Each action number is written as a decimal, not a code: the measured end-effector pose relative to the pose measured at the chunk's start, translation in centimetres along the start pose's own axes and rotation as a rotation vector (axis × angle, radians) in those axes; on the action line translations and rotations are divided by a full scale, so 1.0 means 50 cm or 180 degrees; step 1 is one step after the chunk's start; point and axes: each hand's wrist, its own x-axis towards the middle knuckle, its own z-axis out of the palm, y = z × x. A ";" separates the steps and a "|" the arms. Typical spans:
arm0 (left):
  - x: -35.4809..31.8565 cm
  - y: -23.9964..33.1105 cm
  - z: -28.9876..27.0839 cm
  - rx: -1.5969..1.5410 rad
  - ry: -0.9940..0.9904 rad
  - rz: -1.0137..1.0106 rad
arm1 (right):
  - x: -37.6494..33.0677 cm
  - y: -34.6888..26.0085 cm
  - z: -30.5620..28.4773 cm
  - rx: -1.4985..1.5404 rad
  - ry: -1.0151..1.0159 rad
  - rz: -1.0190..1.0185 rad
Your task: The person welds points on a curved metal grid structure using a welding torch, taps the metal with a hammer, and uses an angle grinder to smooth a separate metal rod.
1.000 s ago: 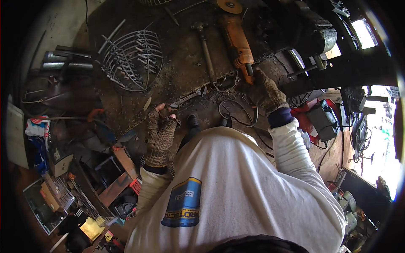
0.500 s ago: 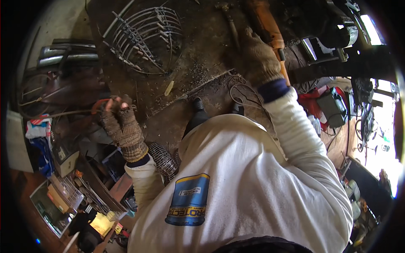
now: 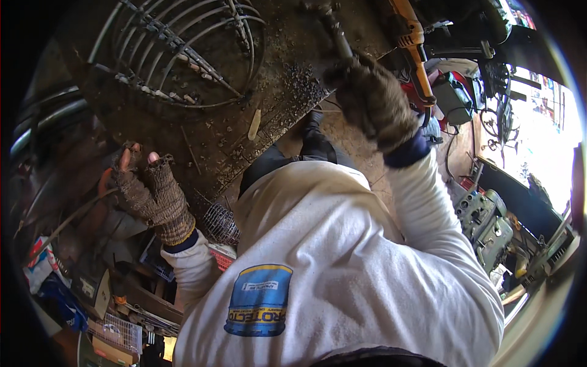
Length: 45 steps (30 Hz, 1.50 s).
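My right hand (image 3: pixel 376 104), in a worn brown knitted glove, is closed round the handle of a hammer (image 3: pixel 336 35). The hammer's dark head points to the far side, over the brown work surface (image 3: pixel 220 140). My left hand (image 3: pixel 153 199) wears a matching glove with bare fingertips showing. Its fingers stretch up and apart, beside an orange curved piece (image 3: pixel 105 181) with a cable (image 3: pixel 76 214) near it. A frame of curved metal rods (image 3: pixel 177 52) lies at the far left of the surface, with short lumpy pieces along its cross bars.
An orange power tool (image 3: pixel 416 52) with a cord lies right of the hammer. A pale flat sliver (image 3: pixel 254 125) and dark grit (image 3: pixel 296 82) lie on the surface. Below its edge stands a coil of wire (image 3: pixel 221 223). A grey-green machine (image 3: pixel 486 223) is at the right.
My right hand, blurred over the handle before, now grips the hammer, which is tilted. The left hand has moved slightly left and down. The view has shifted, and the rod frame looks larger.
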 end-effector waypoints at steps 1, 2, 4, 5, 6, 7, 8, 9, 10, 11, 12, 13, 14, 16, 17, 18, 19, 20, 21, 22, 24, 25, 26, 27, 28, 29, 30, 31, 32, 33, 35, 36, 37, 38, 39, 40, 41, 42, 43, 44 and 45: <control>0.005 -0.004 -0.001 -0.0021 -0.0056 -0.0021 | -0.019 0.021 0.011 0.0071 0.0099 -0.0022; 0.010 -0.006 -0.003 0.0182 -0.0189 0.0203 | -0.033 0.038 0.020 0.0165 0.0175 -0.0042; 0.020 -0.006 -0.003 0.0363 -0.0356 0.0427 | -0.038 0.049 0.047 0.0409 0.0117 -0.0076; 0.025 -0.005 -0.002 0.0434 -0.0349 0.0337 | -0.031 0.055 0.063 0.0244 0.0304 0.0002; 0.026 -0.004 0.000 0.0506 -0.0342 0.0249 | -0.025 0.061 0.075 0.0081 0.0491 0.0082; 0.027 -0.001 0.000 0.0499 -0.0355 0.0260 | -0.012 0.078 0.070 0.0680 0.0371 -0.0028; 0.026 0.004 0.000 0.0421 -0.0368 0.0223 | 0.001 0.086 0.071 0.1282 0.0240 -0.0121; 0.026 0.006 0.000 0.0343 -0.0381 0.0184 | -0.007 0.075 0.065 0.0565 0.0306 -0.0108; 0.024 0.003 -0.002 0.0356 -0.0393 0.0182 | -0.012 0.062 0.069 -0.0146 0.0357 -0.0074; 0.022 -0.001 -0.003 0.0368 -0.0375 0.0279 | -0.015 0.058 0.070 -0.0133 0.0357 -0.0060; 0.020 -0.004 -0.004 0.0380 -0.0358 0.0374 | -0.018 0.056 0.070 0.0153 0.0656 -0.0184; 0.021 -0.004 -0.003 0.0388 -0.0378 0.0381 | -0.019 0.055 0.071 0.0445 0.0969 -0.0315; 0.021 -0.004 -0.002 0.0410 -0.0397 0.0382 | -0.019 0.055 0.073 0.0464 0.0979 -0.0307; 0.022 -0.004 -0.001 0.0429 -0.0438 0.0394 | -0.018 0.054 0.077 0.0619 0.1255 -0.0376; 0.021 -0.004 -0.001 0.0436 -0.0449 0.0343 | -0.021 0.058 0.085 0.0633 0.1274 -0.0377; 0.021 -0.004 -0.001 0.0442 -0.0461 0.0292 | -0.025 0.063 0.098 0.0422 0.0866 -0.0043; 0.020 -0.005 -0.002 0.0442 -0.0470 0.0301 | -0.026 0.066 0.104 0.0207 0.0443 0.0285; 0.019 -0.006 -0.004 0.0455 -0.0455 0.0285 | -0.025 0.063 0.099 0.0218 0.0448 0.0282; 0.018 -0.006 -0.004 0.0468 -0.0440 0.0267 | -0.023 0.057 0.089 0.0357 0.0696 0.0185; 0.018 -0.003 -0.005 0.0478 -0.0460 0.0282 | -0.021 0.052 0.077 0.0512 0.0947 0.0092; 0.014 0.000 -0.004 0.0339 -0.0404 0.0168 | -0.008 0.081 0.035 0.0948 0.0825 -0.0307; 0.016 -0.001 -0.002 0.0336 -0.0410 0.0173 | -0.004 0.091 0.025 0.1376 0.0716 -0.0705; 0.018 -0.001 0.000 0.0343 -0.0415 0.0272 | -0.004 0.100 0.028 0.1380 0.0721 -0.0708; 0.020 -0.001 0.002 0.0350 -0.0420 0.0370 | -0.003 0.107 0.041 0.1408 0.0765 -0.0809; 0.019 -0.001 0.002 0.0347 -0.0431 0.0382 | -0.001 0.113 0.053 0.1442 0.0814 -0.0915; 0.017 -0.002 0.002 0.0226 -0.0435 0.0229 | 0.002 0.107 0.060 0.2356 0.0986 -0.0226; 0.017 -0.001 0.003 0.0105 -0.0439 0.0077 | 0.003 0.102 0.068 0.3349 0.1361 0.0412; 0.016 0.001 0.002 0.0115 -0.0446 0.0075 | -0.011 0.090 0.083 0.2107 0.1037 0.0284; 0.016 0.003 0.002 0.0131 -0.0449 0.0081 | -0.019 0.084 0.091 0.0870 0.0698 0.0154; 0.016 0.004 0.001 0.0147 -0.0453 0.0086 | -0.013 0.085 0.082 0.0749 0.0827 -0.0037; 0.019 -0.011 -0.008 0.0323 -0.0477 0.0287 | -0.011 0.080 0.072 0.0862 0.0895 -0.0138; 0.021 -0.016 -0.011 0.0500 -0.0499 0.0485 | -0.012 0.077 0.068 0.0974 0.0963 -0.0237; 0.020 -0.014 -0.010 0.0512 -0.0493 0.0474 | -0.012 0.075 0.064 0.0998 0.0921 -0.0292; 0.021 -0.006 -0.003 0.0455 -0.0493 0.0420 | -0.004 0.096 0.053 0.1010 0.0942 -0.0293; 0.022 -0.002 0.001 0.0398 -0.0494 0.0366 | 0.017 0.141 0.029 0.2110 0.0067 0.0193; 0.022 -0.004 0.000 0.0395 -0.0496 0.0371 | 0.042 0.162 0.027 0.3161 -0.0867 0.0687; 0.022 -0.008 -0.002 0.0427 -0.0499 0.0408 | 0.037 0.169 0.020 0.3701 -0.1359 0.0888; 0.022 -0.010 -0.003 0.0458 -0.0502 0.0447 | 0.031 0.172 0.019 0.4173 -0.1840 0.1177; 0.021 -0.010 -0.007 0.0480 -0.0502 0.0435 | -0.001 0.119 0.060 0.2497 -0.0677 0.0738; 0.022 -0.005 -0.005 0.0530 -0.0528 0.0428 | -0.010 0.103 0.070 0.1675 -0.0136 0.0417; 0.022 -0.001 -0.006 0.0607 -0.0566 0.0412 | -0.018 0.087 0.078 0.0791 0.0430 0.0262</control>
